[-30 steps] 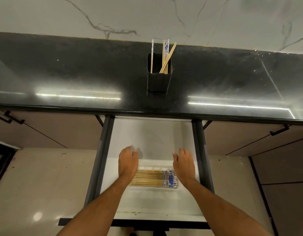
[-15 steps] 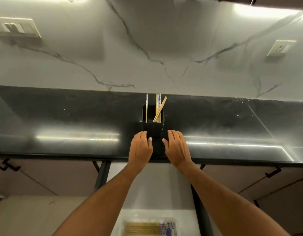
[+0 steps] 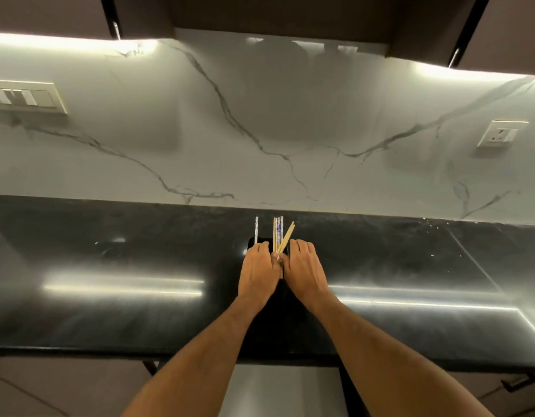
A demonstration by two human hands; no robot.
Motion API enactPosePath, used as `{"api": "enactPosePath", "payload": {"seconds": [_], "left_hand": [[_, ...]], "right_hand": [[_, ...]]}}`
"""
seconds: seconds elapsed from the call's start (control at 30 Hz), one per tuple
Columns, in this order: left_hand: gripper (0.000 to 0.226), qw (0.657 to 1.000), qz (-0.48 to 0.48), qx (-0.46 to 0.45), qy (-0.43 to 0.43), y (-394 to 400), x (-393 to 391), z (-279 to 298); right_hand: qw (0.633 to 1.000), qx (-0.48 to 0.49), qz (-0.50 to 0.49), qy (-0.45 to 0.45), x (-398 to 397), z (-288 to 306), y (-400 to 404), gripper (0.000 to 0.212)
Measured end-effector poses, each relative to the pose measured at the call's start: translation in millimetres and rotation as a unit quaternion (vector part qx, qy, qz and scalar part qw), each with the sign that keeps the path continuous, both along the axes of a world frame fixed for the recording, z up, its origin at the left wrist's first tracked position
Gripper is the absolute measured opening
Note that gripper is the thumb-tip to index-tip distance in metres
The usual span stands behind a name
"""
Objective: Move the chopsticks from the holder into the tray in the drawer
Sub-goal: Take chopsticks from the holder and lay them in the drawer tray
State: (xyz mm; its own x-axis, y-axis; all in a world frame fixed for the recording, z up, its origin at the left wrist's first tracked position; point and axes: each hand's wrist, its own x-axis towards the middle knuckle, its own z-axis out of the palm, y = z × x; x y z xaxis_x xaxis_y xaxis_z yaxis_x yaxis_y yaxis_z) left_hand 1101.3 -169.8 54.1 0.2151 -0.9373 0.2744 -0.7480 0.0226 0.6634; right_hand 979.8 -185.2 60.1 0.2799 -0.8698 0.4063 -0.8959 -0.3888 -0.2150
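both forearms reach forward from the near edge of the desk and come close together. the left hand [image 3: 258, 266] and right hand [image 3: 302, 266] lie side by side, backs up, fingers curled, thumbs almost touching between them.

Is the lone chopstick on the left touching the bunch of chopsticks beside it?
Apart. The head view shows dark countertop between the lone chopstick and the bunch above the holder's rim.

black countertop [image 3: 109, 266] | marble backsplash [image 3: 290, 115] | switch panel [image 3: 25, 96] | wall socket [image 3: 502, 134]
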Motion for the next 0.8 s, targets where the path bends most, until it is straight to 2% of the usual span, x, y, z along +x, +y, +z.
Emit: {"api": "enactPosePath", "payload": {"seconds": [0.23, 0.43, 0.57, 0.63, 0.8], "left_hand": [[0.024, 0.999, -0.002, 0.047, 0.011, -40, -3, -12], [0.013, 0.993, -0.003, 0.101, 0.054, -58, -4, -20], [0.01, 0.987, 0.004, 0.12, 0.103, -64, -3, -21], [0.01, 0.984, 0.007, 0.129, 0.118, -65, -4, -21], [0.02, 0.983, 0.009, 0.147, 0.114, -67, -3, -21]], "right_hand": [[0.983, 0.097, -0.059, -0.142, 7, -12, -48, 0.024], [0.937, 0.177, -0.102, -0.285, 19, -18, -81, 0.039], [0.906, 0.175, -0.115, -0.368, 27, -19, -92, 0.046], [0.902, 0.155, -0.12, -0.385, 31, -19, -92, 0.047], [0.926, 0.119, -0.113, -0.34, 39, -19, -91, 0.024]]}}
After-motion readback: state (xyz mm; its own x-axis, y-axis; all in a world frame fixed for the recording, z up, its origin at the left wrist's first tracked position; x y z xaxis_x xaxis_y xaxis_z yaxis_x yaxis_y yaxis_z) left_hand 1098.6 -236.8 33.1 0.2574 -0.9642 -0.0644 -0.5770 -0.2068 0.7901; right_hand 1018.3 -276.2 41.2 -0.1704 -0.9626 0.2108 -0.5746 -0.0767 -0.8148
